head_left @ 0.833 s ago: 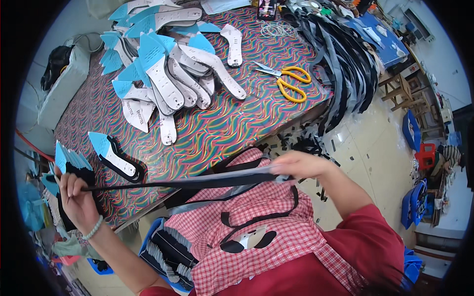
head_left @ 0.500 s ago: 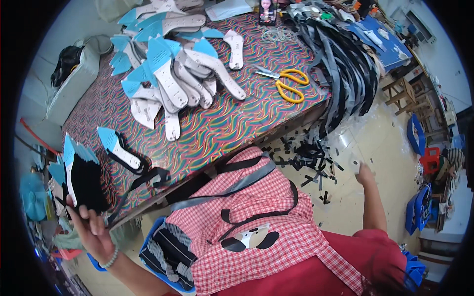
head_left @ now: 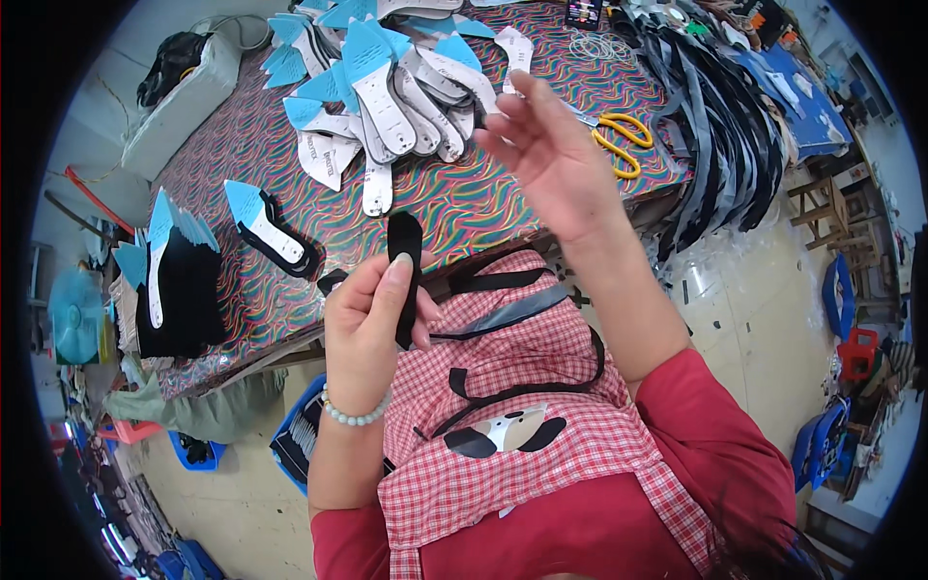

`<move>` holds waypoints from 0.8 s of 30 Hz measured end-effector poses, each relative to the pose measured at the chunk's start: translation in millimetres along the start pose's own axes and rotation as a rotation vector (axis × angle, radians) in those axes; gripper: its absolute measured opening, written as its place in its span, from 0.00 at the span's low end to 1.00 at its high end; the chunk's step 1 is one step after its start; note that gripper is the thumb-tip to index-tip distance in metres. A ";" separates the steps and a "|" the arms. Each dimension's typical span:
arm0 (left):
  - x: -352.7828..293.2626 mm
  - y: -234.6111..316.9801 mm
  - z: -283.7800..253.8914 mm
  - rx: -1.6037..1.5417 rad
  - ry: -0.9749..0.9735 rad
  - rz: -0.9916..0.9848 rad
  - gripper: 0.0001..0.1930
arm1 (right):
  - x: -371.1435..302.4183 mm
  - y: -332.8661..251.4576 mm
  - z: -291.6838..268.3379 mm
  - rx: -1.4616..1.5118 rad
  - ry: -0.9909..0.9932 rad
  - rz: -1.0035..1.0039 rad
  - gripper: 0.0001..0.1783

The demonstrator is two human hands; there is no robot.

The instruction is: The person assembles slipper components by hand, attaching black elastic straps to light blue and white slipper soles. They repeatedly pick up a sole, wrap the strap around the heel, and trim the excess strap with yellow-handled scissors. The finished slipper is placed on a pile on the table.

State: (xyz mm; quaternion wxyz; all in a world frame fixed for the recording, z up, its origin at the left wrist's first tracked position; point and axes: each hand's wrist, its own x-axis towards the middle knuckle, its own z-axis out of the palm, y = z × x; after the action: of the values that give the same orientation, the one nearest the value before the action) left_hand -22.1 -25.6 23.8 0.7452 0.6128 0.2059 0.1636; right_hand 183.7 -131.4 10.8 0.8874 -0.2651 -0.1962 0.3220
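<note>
Before my chest, my left hand [head_left: 372,309] pinches a folded black sock [head_left: 404,237], thumb pressed on its side. Above the table's near edge, to the right, my right hand [head_left: 556,159] is raised with palm up and fingers spread, holding nothing. It partly covers the yellow-handled scissors [head_left: 626,140]. Beyond the left hand lies a heap of white foot-shaped cards [head_left: 387,106] with blue tips. Left of that hand, a black sock on a card [head_left: 280,242] lies near a thick stack of carded black socks [head_left: 188,290].
Black and grey strips [head_left: 725,126] hang off the right end of the patterned table [head_left: 464,217]. A phone [head_left: 583,14] stands at the back. A blue basket [head_left: 300,430] is below the table's edge, beside my checked apron [head_left: 522,387]. Wooden stools [head_left: 820,211] stand at right.
My left hand has come from beside the stack to the middle, now with a black sock. My right hand has swung in from over the floor to above the table. The view has shifted.
</note>
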 end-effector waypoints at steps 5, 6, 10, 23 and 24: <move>17.0 -17.9 18.6 -0.019 -0.109 -0.090 0.12 | -54.7 30.6 -0.3 -0.594 -0.225 0.423 0.20; 24.1 -18.9 18.0 0.061 -0.201 -0.181 0.12 | -55.5 28.1 -2.4 -0.477 -0.073 0.368 0.19; 100.0 -29.2 4.5 0.551 -0.122 0.119 0.15 | -14.8 15.7 -61.9 -0.845 0.097 -0.031 0.14; 163.4 -54.0 10.1 0.620 0.009 0.387 0.19 | 31.3 15.9 -113.3 -0.984 0.218 0.155 0.15; 160.0 -40.2 14.9 0.226 -0.005 0.196 0.19 | 11.2 22.3 -101.2 -0.865 0.129 0.185 0.15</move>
State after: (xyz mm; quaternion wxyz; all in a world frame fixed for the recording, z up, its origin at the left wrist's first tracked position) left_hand 122.9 33.4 -30.2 0.6524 0.7104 0.1602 0.2097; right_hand 233.8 -144.1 -79.7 0.6728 -0.6478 -0.2328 0.2711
